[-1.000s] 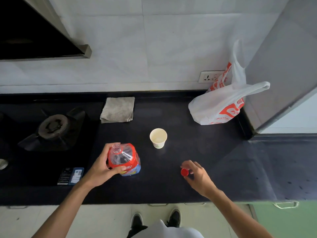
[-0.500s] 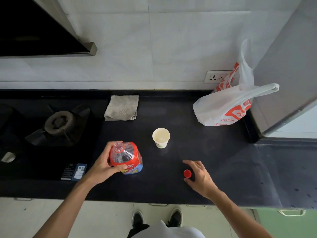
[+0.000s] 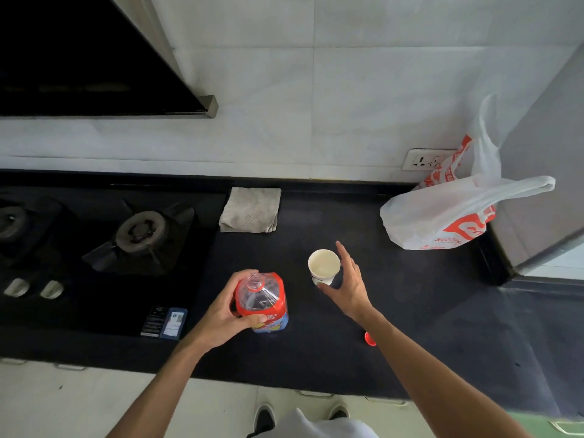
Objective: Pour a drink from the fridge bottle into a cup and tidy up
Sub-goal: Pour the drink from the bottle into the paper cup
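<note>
Cap is off: the small red screw cap (image 3: 369,339) lies on the black stone countertop (image 3: 426,311), at 4 o'clock from the clear plastic bottle with red label (image 3: 262,300). The bottle seems to stand upright near the front edge with its mouth open, and the left hand (image 3: 221,317) is wrapped round its shoulder. The white paper cup (image 3: 324,267) stands at 2 o'clock from the bottle, near it; no drink visible inside. The right hand (image 3: 349,287) is spread round the cup's 4 o'clock side, thumb at its base, fingers straight and not closed; contact is hard to tell. Judged done: bottle out and opened. Left: pour, recap, return the bottle, wipe. A folded grey cloth (image 3: 249,210) lies at 10 o'clock from the cup.
</note>
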The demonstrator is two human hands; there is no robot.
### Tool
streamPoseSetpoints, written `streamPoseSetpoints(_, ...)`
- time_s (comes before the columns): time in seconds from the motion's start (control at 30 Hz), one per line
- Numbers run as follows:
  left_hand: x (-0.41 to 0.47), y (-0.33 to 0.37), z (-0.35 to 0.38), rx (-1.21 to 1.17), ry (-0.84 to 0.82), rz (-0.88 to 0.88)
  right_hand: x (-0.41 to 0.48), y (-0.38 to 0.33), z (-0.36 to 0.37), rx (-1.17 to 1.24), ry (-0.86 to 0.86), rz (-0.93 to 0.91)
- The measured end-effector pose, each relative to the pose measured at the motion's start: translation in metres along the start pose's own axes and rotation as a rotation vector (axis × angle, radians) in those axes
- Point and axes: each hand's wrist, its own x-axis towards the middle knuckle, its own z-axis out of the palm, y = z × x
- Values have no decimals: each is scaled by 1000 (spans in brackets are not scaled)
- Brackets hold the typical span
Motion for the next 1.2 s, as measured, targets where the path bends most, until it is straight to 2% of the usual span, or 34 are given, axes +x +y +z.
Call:
streamPoseSetpoints(0.1,1,-2,-1,-1,3,19,7,1,11,35,-10,68)
streamPoseSetpoints(0.37,-1,-7,-2,16,-2,41,12,-2,20,28,-9,82)
streamPoseSetpoints(0.6,6,-7,-2,25,70,109,4,-14,6,32,35,-38)
streamPoseSetpoints(0.73,18,-4,-8,20,46,125,0,-35,-17,70,87,-103)
streamPoseSetpoints(0.93,37,27,-11,17,42,147,-6,-66,-55,182,146,-153)
streamPoseSetpoints(1.2,59,104,-20,173,1,264,-3,-94,-118,132,40,-226)
